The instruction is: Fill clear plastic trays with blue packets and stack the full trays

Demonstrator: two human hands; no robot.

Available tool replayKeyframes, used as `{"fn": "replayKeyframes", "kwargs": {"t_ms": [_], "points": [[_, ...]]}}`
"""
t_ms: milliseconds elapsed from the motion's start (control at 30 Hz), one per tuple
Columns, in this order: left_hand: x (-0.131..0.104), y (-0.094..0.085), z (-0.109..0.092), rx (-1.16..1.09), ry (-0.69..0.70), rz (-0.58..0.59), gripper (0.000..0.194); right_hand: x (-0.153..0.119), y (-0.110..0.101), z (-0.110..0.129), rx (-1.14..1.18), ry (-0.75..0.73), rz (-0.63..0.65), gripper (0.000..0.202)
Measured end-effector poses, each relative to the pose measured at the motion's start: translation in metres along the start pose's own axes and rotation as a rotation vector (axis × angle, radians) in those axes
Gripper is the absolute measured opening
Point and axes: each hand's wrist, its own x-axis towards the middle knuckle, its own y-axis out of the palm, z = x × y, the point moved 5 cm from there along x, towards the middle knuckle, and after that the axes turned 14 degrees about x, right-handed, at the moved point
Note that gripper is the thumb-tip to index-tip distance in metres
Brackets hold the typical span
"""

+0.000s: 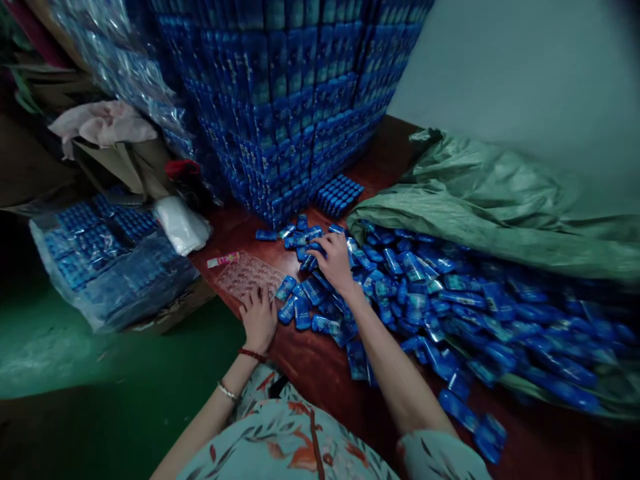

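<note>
A clear plastic tray (245,277) with rows of round hollows lies on the dark red tabletop (305,357). My left hand (259,317) rests on its near edge, fingers spread and holding nothing. To the right spreads a heap of small, shiny blue bottle-like containers (415,307). My right hand (334,261) is over the heap's left end, with thumb and fingers curled around one small blue container (317,248), partly hidden by the hand. Several loose containers lie between the two hands, close to the tray.
A tall stack of blue packs (280,100) stands behind, with a filled tray (340,195) at its foot. A green sack (500,200) lies open around the heap. A pink and yellow strip (223,260) lies by the tray. Wrapped blue packs (110,247) sit at left, below a white plastic bag (183,225).
</note>
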Motion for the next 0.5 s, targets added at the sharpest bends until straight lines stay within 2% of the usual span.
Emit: {"fn": "replayKeyframes", "kwargs": {"t_ms": [67, 100, 133, 200, 267, 300, 367, 433, 500], "points": [[0.001, 0.000, -0.015, 0.007, -0.005, 0.017, 0.046, -0.048, -0.023, 0.017, 0.143, 0.072, -0.189, 0.017], [0.003, 0.000, -0.022, 0.007, 0.007, 0.024, 0.047, -0.077, -0.026, 0.026, 0.197, 0.108, -0.213, 0.016], [0.006, 0.000, -0.029, 0.006, 0.026, 0.031, 0.047, -0.107, -0.026, 0.034, 0.229, 0.130, -0.216, 0.015], [0.014, 0.000, -0.042, 0.003, 0.080, 0.032, 0.047, -0.159, -0.014, 0.045, 0.235, 0.116, -0.128, 0.016], [0.024, -0.002, -0.054, 0.000, 0.136, 0.010, 0.048, -0.189, 0.000, 0.042, 0.160, 0.095, -0.052, 0.017], [0.030, -0.003, -0.059, -0.001, 0.159, -0.005, 0.047, -0.193, 0.005, 0.036, 0.110, 0.085, -0.009, 0.018], [0.042, -0.005, -0.066, -0.008, 0.188, -0.029, 0.047, -0.184, 0.012, 0.018, 0.003, 0.068, 0.049, 0.019], [0.054, -0.006, -0.066, -0.024, 0.190, -0.033, 0.046, -0.161, 0.013, -0.001, -0.086, 0.035, 0.079, 0.022], [0.062, -0.009, -0.057, -0.045, 0.164, -0.030, 0.045, -0.137, 0.011, -0.017, -0.144, 0.004, 0.072, 0.025]]}}
